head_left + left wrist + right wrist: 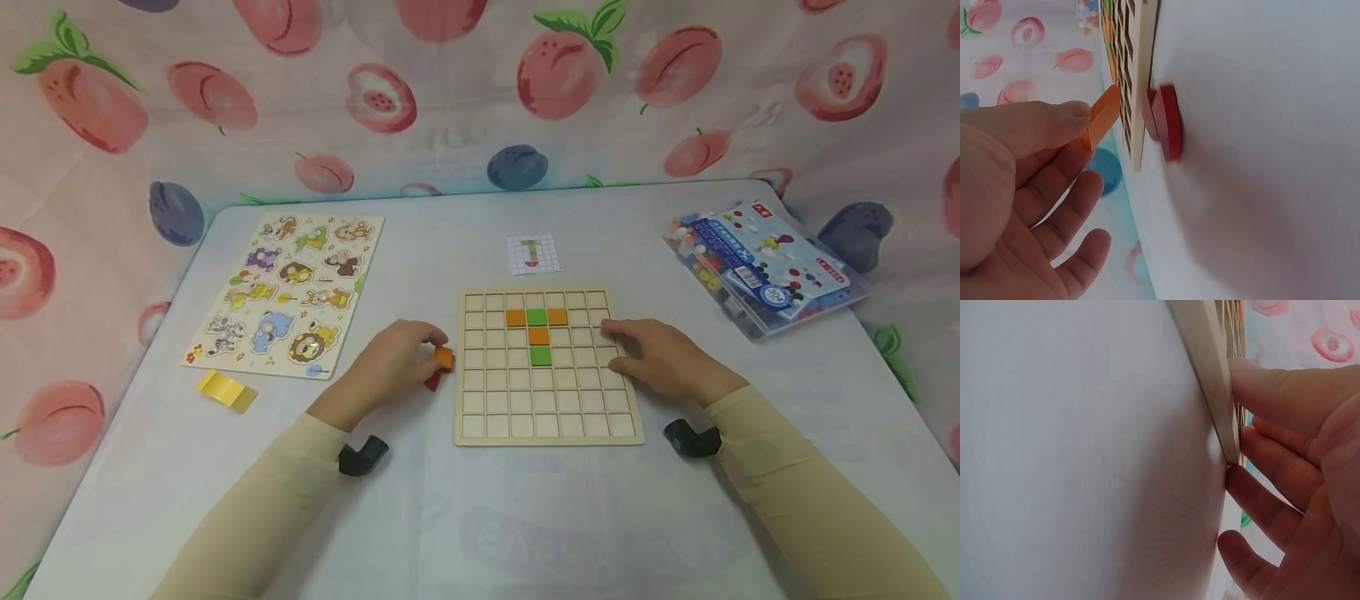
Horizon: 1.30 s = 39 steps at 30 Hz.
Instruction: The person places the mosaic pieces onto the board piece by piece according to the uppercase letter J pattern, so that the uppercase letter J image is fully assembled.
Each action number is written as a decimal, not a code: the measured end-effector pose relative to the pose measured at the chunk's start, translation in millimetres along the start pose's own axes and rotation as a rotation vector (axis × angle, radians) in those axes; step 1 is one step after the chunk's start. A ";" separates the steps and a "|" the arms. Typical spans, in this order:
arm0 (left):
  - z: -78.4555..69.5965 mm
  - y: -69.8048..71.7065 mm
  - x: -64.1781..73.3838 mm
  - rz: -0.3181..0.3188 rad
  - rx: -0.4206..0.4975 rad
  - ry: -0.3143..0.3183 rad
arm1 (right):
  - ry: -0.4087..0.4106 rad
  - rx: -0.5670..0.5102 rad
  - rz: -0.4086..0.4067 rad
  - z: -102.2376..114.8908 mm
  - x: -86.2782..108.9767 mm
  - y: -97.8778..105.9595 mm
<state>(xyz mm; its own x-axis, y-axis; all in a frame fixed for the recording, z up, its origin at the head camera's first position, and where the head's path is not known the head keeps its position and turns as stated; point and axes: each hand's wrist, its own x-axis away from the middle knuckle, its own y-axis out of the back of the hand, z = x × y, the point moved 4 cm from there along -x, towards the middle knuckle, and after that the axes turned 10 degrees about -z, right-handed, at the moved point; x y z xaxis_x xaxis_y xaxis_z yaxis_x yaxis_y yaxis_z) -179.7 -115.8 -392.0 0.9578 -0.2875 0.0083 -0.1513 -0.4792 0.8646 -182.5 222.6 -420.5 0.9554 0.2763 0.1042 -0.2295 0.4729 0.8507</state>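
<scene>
Flanking gridded wood (497, 381), the left hand (390, 362) pinches a flat orange tile (1104, 117).

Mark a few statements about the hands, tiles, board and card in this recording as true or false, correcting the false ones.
1. The left hand pinches an orange tile. True.
2. The grid board holds only green tiles. False: its five tiles are orange and green.
3. The right hand is at the board's right edge. True.
4. The red pieces sit in the board's cells. False: they lie on the table beside its left edge.
5. The patterned card lies beyond the board's far edge. True.
</scene>
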 end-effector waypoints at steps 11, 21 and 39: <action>-17.4 -12.9 -4.5 0.020 0.008 -0.065 | -0.002 0.003 0.001 0.8 0.3 0.3; -30.4 -19.4 -6.7 0.042 0.040 -0.099 | -0.013 0.007 0.009 -1.1 -0.5 0.2; -52.1 -32.6 -8.6 0.090 0.035 -0.136 | -0.022 0.002 0.017 0.6 -0.8 0.8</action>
<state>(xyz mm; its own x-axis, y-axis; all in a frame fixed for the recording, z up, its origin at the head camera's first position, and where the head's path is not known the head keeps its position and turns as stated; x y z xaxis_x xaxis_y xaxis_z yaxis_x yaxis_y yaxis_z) -170.2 -54.5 -394.0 0.8984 -0.4388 0.0149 -0.2459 -0.4747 0.8451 -183.4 222.3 -419.5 0.9553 0.2658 0.1298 -0.2453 0.4670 0.8496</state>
